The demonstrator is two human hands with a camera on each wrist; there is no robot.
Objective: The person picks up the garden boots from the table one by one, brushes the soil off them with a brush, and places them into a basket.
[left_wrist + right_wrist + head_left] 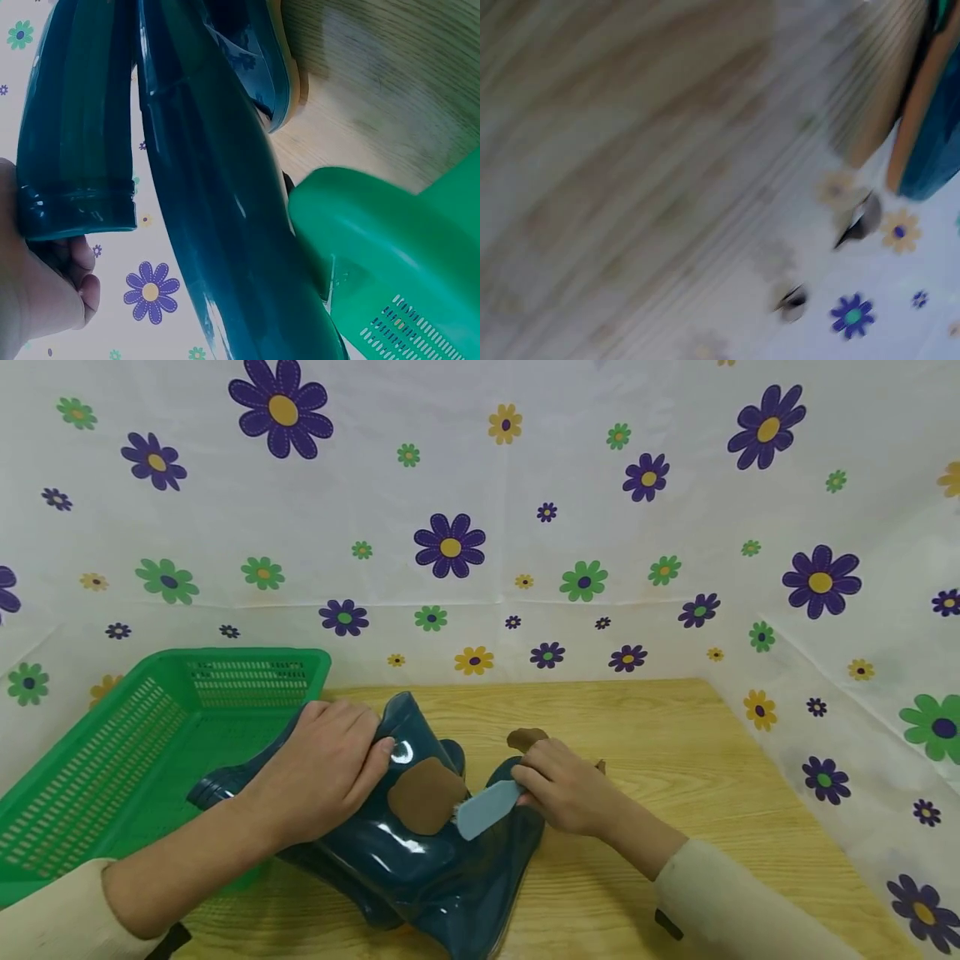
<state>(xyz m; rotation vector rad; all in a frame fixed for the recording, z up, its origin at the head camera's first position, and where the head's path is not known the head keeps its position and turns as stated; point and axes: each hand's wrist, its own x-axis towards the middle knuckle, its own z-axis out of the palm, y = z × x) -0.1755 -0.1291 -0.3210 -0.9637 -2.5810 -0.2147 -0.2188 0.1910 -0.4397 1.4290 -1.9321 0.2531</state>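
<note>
The green basket (243,681), moulded plastic with slotted walls, was taken as the landmark. The end of a shaft overlapped its right side in the head view; whether it rested inside could not be told.

A pair of glossy dark-teal boots (367,860) was found just to the right of the basket, smooth and supple, with a banded cuff (75,214). One bore a rounded, matt brown patch (427,796). The left hand (330,760), nearest the basket, gripped the upper part of that boot, its fingers bent.

Farther right of the basket, the right hand (566,785) pinched a flat, pale-blue brush (486,810), its short bristles at the patch's edge. A brown piece (527,739) showed beyond that hand; its support could not be determined.

The table (637,718), wood-grained and yellowish, extended right of the basket. A white cloth (495,477), printed with flowers and creased, hung behind it.
</note>
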